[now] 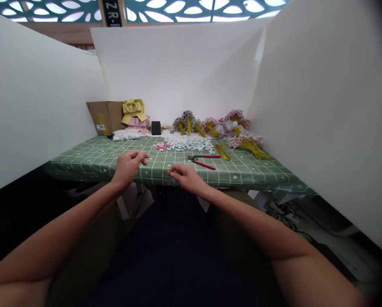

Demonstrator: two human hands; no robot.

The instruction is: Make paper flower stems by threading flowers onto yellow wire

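Note:
My left hand (129,165) is closed in a pinch above the front part of the table; whatever its fingertips hold is too small to make out. To its right and slightly nearer, my right hand (185,175) pinches a thin gold wire (166,170), which shows faintly at its fingertips. Pliers with red handles (204,161) lie with their handles spread just beyond my right hand. Past both hands spreads a pile of small white and pale blue flower pieces (191,143), with pink flower pieces (160,146) at its left end. A bundle of gold wires (222,152) rests beside the pliers.
Bunches of beaded stems (247,143) line the back and right. At the back left are a cardboard box (106,117), yellow and pink bows (134,111), white fluffy material (126,134) and a dark phone-like object (156,128). White panels (178,68) enclose the green checked tablecloth (91,155).

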